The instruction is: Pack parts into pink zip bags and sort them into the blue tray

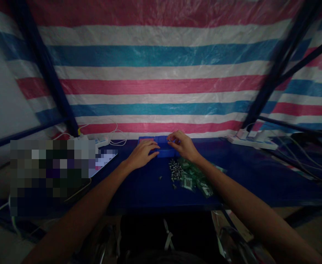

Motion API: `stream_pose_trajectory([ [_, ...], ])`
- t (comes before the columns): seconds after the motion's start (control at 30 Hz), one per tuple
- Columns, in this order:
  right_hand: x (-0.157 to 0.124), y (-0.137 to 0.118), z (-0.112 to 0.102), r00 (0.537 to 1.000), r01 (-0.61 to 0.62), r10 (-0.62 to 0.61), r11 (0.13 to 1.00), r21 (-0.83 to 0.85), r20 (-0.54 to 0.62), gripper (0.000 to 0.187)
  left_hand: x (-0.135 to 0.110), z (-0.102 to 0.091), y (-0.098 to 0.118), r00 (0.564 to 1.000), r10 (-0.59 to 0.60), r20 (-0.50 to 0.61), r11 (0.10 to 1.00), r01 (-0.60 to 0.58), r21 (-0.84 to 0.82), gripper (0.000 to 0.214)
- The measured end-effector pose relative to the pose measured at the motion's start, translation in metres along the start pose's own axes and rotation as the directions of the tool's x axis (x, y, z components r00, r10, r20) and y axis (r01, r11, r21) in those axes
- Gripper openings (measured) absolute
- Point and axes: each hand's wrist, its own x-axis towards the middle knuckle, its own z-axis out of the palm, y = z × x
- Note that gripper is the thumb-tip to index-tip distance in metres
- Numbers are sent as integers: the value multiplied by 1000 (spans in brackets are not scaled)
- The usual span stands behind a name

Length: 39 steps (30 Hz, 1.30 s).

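Note:
A blue plastic tray (161,140) lies on the dark blue table (245,176) near the striped tarp. My left hand (143,153) rests on the tray's left part, fingers bent and pressed down on it. My right hand (183,145) hovers over the tray's right end, fingertips pinched together on something too small to make out. Just in front of my right hand lie a heap of small metal parts (175,171) and several small green circuit boards (196,179).
A white power strip (252,141) with plugs and cables sits at the back right. Another strip with white cables (103,139) lies at the back left. A phone-like device (104,160) lies left of my left hand. Dark blue frame posts (51,84) stand at both sides.

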Motion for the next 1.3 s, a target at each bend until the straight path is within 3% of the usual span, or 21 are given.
stream_pose_trajectory([
  [0.2, -1, -6, 0, 1000, -20, 19, 999, 45, 13, 13, 0, 1, -1, 1000, 14, -16, 1000, -14, 3, 30],
  [0.47, -2, -9, 4, 974, -220, 199, 937, 272, 105, 24, 1, 0, 0, 1000, 16, -12, 1000, -16, 7, 29],
  [0.67, 1, -4, 7, 957, -291, 268, 872, 395, 113, 28, 1, 1, 0, 1000, 15, -15, 1000, -15, 13, 28],
  [1.3, -1, -7, 13, 959, -274, 273, 849, 453, 68, 31, -3, 2, 1, 999, 15, -30, 1000, -16, -18, 29],
])
